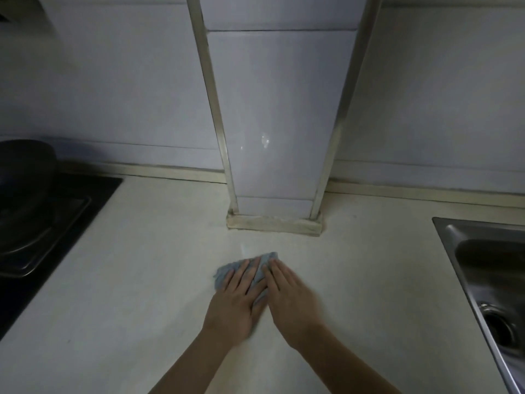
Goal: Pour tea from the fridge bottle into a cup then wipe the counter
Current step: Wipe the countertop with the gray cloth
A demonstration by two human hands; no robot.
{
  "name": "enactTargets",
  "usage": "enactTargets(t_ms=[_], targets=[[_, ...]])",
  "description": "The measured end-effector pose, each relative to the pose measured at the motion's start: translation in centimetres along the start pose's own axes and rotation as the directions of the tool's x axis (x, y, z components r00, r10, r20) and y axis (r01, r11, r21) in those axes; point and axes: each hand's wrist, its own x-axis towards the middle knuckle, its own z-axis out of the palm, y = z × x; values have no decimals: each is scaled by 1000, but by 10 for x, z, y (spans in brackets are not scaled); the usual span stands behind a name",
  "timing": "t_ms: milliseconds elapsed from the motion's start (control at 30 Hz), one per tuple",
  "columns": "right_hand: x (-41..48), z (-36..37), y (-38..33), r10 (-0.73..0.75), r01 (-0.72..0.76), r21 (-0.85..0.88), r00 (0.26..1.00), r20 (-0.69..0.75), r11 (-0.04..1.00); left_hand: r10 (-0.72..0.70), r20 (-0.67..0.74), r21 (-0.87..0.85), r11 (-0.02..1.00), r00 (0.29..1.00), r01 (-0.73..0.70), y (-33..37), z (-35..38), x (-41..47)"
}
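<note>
A small grey-blue cloth (224,273) lies flat on the pale counter (142,280), a little in front of the tiled pillar. My left hand (235,305) presses on the cloth's left part with fingers stretched forward. My right hand (292,302) lies flat beside it, fingers together, covering the cloth's right part. The two hands touch along their inner edges. Most of the cloth is hidden under my palms. No bottle or cup is in view.
A black hob (62,223) with a dark pot (25,166) fills the left side. A steel sink (488,280) with its drain sits at the right edge. The white tiled pillar (275,123) stands on the counter at the back wall.
</note>
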Motion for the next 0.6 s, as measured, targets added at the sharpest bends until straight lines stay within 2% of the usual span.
enactTargets(t_ms=[67,167,433,600], targets=[[11,1,3,-37,37,-52,999,-3,998,31,12,27,999,999,-32,-9,-2,13],[26,-7,3,2,-5,-66,999,-43,998,39,20,27,999,999,-40,-16,-6,30],[43,-12,-3,140,-135,-91,989,52,987,177,55,46,983,983,-179,-35,-17,55],[47,-18,-9,212,-207,-59,973,88,976,150,129,22,988,980,-154,-35,-23,60]])
